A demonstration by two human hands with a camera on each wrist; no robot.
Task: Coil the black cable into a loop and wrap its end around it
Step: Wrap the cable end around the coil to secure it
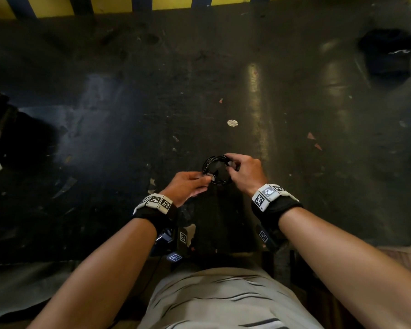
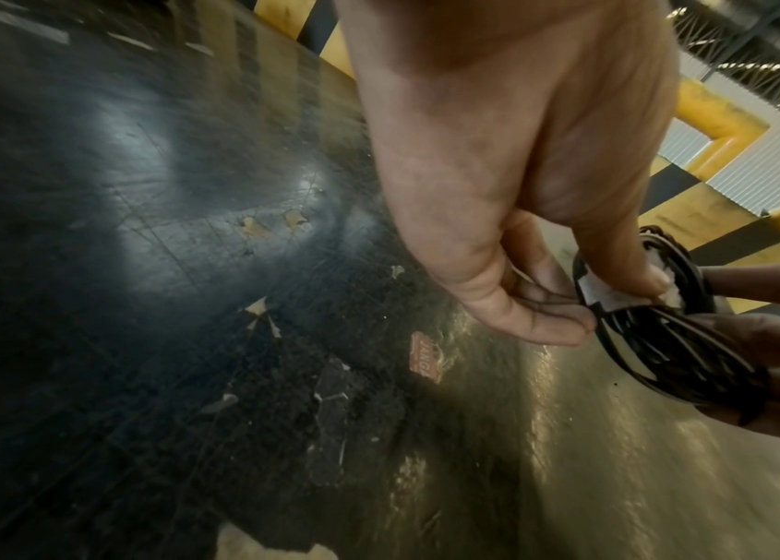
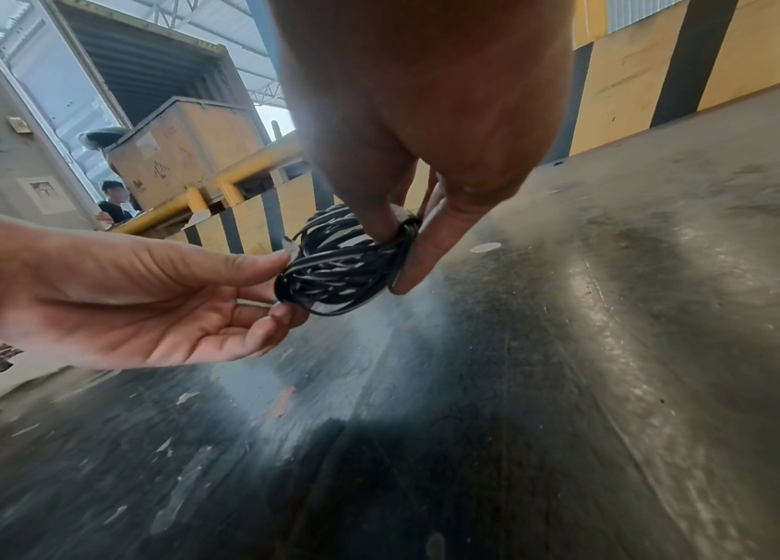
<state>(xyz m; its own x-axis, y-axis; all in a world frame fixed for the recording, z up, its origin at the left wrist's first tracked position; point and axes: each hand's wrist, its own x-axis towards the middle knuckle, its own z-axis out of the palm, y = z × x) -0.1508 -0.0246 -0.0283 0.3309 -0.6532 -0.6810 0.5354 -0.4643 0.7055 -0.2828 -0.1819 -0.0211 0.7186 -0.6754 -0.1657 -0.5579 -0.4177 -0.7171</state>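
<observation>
left hand (image 1: 187, 185): pinching the near-left edge of the coil, right at a white tag
black cable (image 1: 215, 170): already a small loop, held up over the dark table (image 1: 105, 115) between both hands
right hand (image 1: 246, 170): gripping the coil's right side

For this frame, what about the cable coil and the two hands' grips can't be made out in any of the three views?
- Cable end: no view shows whether it is wrapped around the black cable coil; head view too small, strands overlap in the wrist views.
- White piece under the left hand fingertips: what it is cannot be told; the thumb covers part.
- Right hand grip: its own fingers hide the far side of the coil in the right wrist view.
</observation>
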